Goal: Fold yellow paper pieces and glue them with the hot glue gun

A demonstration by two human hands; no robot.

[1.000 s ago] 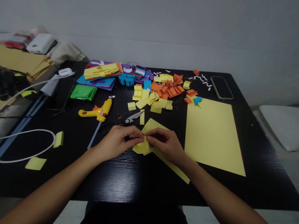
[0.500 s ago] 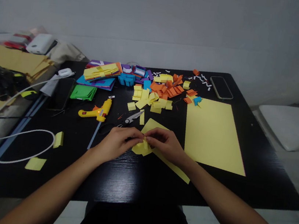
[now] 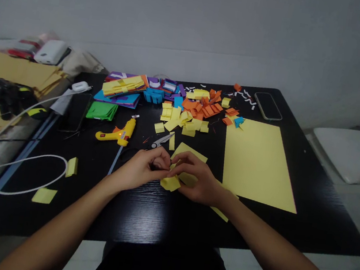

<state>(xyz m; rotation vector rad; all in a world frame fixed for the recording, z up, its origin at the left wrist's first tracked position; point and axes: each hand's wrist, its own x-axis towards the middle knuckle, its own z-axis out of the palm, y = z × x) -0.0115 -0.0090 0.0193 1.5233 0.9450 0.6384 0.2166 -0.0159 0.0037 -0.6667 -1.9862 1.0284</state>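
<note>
Pinching a small creased yellow paper point(image 3: 169, 183) between thumb and finger in the head view, the left hand point(image 3: 147, 166) works to the left of the large yellow sheet point(image 3: 259, 164) on the black table point(image 3: 140, 223). The right hand point(image 3: 200, 182) reaches the same paper from the side nearer the large yellow sheet; its fingers curl over it, touching, with a gap between them and the thumb, so I cannot tell whether it grips. Under the right hand, just left of the large yellow sheet, lies a slanted yellow strip point(image 3: 191, 150).

The scissors point(image 3: 162, 140) lie farther left of the large yellow sheet, and the yellow glue gun point(image 3: 125, 132) rests on its side well to the left of it. Past the sheet's far left corner are loose yellow pieces point(image 3: 175, 115) and orange pieces point(image 3: 208, 108), while a blue piece point(image 3: 238, 122) sits on that corner. A phone point(image 3: 268, 106) lies just beyond the sheet's far edge. A white cable point(image 3: 4, 193) loops well apart, farthest left of the large yellow sheet.
</note>
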